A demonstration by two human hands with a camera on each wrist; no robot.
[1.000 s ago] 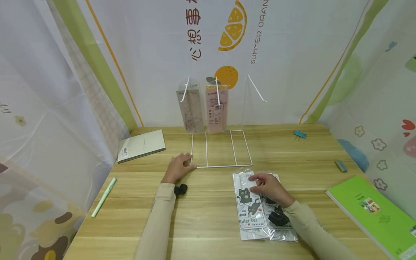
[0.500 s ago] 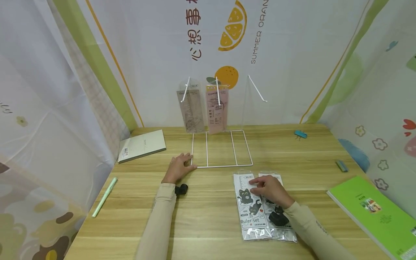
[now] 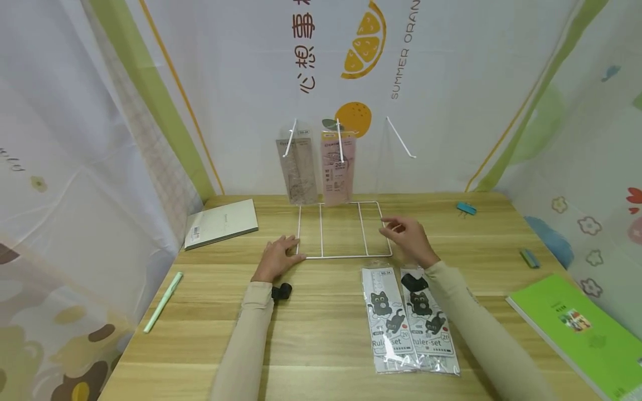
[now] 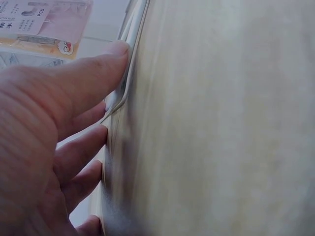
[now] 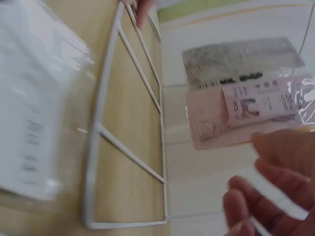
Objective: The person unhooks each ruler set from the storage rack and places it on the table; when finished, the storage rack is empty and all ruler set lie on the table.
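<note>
A white wire display rack (image 3: 346, 257) stands on the table, with its hooks above. On the left hook hangs a grey ruler pack (image 3: 298, 172), on the middle one a pink ruler pack (image 3: 337, 175). The right hook (image 3: 400, 137) carries nothing. My left hand (image 3: 276, 258) touches the near left corner of the rack's base, thumb against the wire (image 4: 132, 54). Loosely bent and holding nothing, my right hand (image 3: 408, 239) is over the base's right side. Below it lie two cat-printed ruler sets, a left one (image 3: 388, 317) and a right one (image 3: 430, 323), side by side.
At the back left lies a pale notebook (image 3: 222, 224), with a light green pen (image 3: 163, 302) nearer the front. The right side holds a blue clip (image 3: 466, 208), a small green-blue block (image 3: 529, 258) and a green book (image 3: 577, 334). Printed curtains surround the table.
My right hand has left the ruler sets and moved forward to the rack's right side. The left ruler set was straightened beside the other. My left hand keeps its place.
</note>
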